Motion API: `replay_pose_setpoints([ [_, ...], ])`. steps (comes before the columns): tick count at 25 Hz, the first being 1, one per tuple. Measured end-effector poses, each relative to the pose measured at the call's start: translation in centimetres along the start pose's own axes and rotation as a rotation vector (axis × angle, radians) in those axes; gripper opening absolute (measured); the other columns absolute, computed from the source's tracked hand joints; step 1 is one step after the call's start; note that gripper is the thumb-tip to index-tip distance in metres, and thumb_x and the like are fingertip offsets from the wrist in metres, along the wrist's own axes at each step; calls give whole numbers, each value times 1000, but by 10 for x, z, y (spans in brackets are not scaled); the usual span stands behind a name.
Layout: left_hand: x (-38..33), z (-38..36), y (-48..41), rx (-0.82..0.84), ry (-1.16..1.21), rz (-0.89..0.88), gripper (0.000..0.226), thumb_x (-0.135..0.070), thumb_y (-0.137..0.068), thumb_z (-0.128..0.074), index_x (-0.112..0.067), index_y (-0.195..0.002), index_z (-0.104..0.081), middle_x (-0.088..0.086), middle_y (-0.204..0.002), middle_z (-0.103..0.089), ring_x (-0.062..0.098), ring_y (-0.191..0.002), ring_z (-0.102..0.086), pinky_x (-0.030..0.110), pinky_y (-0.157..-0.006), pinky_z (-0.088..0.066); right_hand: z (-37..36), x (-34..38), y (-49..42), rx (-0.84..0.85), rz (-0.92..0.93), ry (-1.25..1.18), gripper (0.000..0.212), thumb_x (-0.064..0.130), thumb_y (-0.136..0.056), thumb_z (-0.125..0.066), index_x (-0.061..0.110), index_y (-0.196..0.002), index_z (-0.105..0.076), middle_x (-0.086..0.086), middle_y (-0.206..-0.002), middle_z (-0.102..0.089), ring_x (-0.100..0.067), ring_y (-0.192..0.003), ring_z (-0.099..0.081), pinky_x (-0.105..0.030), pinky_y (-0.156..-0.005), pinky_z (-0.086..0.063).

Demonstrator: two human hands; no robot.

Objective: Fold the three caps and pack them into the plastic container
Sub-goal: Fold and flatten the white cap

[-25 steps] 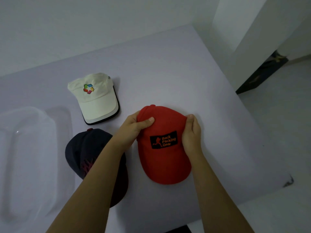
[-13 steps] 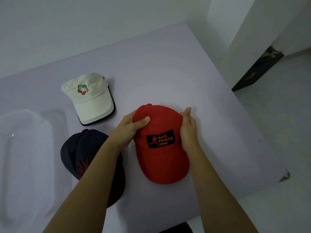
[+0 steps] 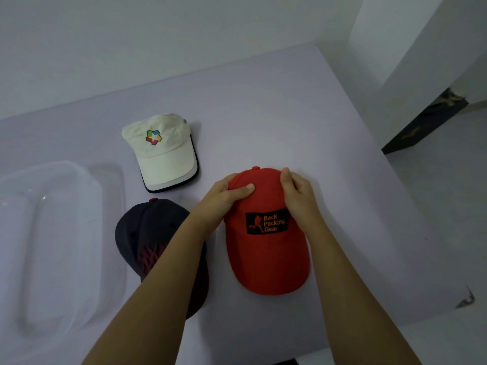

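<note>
Red cap (image 3: 267, 256) on table (image 3: 263, 106); left hand (image 3: 221, 201) grip, right hand (image 3: 299, 201) grip both pinching crown

Bare forearms (image 3: 163, 283) lead to left hand (image 3: 222, 200) and right hand (image 3: 299, 200).

Dim, soft, even light; wide-angle bending at the edges.

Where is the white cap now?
In the head view, the white cap lies left of centre, beyond the dark cap and right of the clear container.
</note>
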State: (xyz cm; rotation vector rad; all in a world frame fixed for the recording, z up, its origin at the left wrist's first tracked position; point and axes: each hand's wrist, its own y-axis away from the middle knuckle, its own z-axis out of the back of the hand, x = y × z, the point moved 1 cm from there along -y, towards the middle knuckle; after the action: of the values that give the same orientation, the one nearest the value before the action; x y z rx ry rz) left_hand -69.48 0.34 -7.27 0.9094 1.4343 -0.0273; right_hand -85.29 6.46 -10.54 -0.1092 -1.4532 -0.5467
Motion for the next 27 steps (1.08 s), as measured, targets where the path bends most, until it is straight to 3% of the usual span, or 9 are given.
replay_pose_setpoints([
  [2, -2, 2, 4, -144, -66, -29, 31, -32, -91, -57, -18, -118, -61, 3, -115, -68, 16, -106, -64, 31, -93, -50, -3, 2, 0, 2, 32, 3, 39, 39, -98, -37, 16, -93, -67, -6, -92, -69, -12, -87, -64, -27, -79, -53],
  [4, 1, 3, 12, -411, -59, -77, 26, -37, -95, -47, -20, -107, -63, -2, -104, -68, 13, -101, -62, 27, -88, -48, -5, 2, 0, 5, 61, 25, 46, 39, -98, -37, 3, -83, -61, -8, -77, -56, -13, -74, -54, -30, -72, -49],
  [6, 13, -1, 21, -563, -25, -102, 22, -34, -96, -43, -23, -92, -61, -7, -85, -63, 11, -86, -58, 26, -77, -45, -6, 2, 0, -14, 80, 32, 49, 39, -98, -36, -2, -72, -47, -6, -67, -41, -13, -65, -41, -30, -64, -41],
  [9, 30, -12, 27, -586, -52, -94, 24, -33, -94, -48, -28, -73, -58, -9, -69, -54, 8, -69, -50, 27, -69, -42, -8, 6, 2, -59, 96, 46, 40, 34, -99, -36, 17, -63, -32, 2, -61, -29, -8, -59, -30, -25, -57, -31],
  [13, 34, -16, 27, -676, -198, -228, 22, -27, -99, -40, -25, -79, -50, -8, -65, -47, -1, -57, -42, 12, -55, -37, -16, 5, 1, -78, 117, 54, 42, 33, -100, -36, 11, -64, -33, -1, -61, -29, -10, -59, -30, -25, -57, -31],
  [16, 41, -18, 27, -704, -315, -271, 19, -26, -101, -34, -21, -86, -46, -6, -61, -43, 8, -55, -42, 16, -49, -35, -20, 7, 1, -73, 133, 66, 41, 31, -100, -36, 19, -62, -29, 4, -59, -27, -4, -54, -27, -19, -52, -28],
  [19, 43, -17, 26, -743, -327, -307, 17, -26, -101, -34, -23, -87, -44, -5, -66, -46, 10, -60, -45, 18, -53, -37, -23, 6, 1, -74, 140, 60, 41, 31, -100, -36, 21, -61, -27, 6, -58, -26, -2, -53, -26, -17, -50, -27],
  [24, 47, -19, 26, -756, -343, -339, 15, -26, -101, -31, -22, -90, -41, 3, -76, -51, 17, -69, -51, 33, -62, -44, -27, 6, 3, -71, 149, 62, 41, 31, -100, -36, 20, -61, -27, 5, -58, -26, -3, -52, -26, -16, -50, -26],
  [27, 42, -19, 30, -705, -196, -252, 19, -26, -102, -27, -19, -99, -44, -5, -78, -50, 7, -71, -49, 11, -60, -42, -25, 6, 4, -65, 143, 36, 40, 30, -99, -37, 20, -61, -27, 4, -58, -25, -3, -53, -25, -16, -51, -25],
])
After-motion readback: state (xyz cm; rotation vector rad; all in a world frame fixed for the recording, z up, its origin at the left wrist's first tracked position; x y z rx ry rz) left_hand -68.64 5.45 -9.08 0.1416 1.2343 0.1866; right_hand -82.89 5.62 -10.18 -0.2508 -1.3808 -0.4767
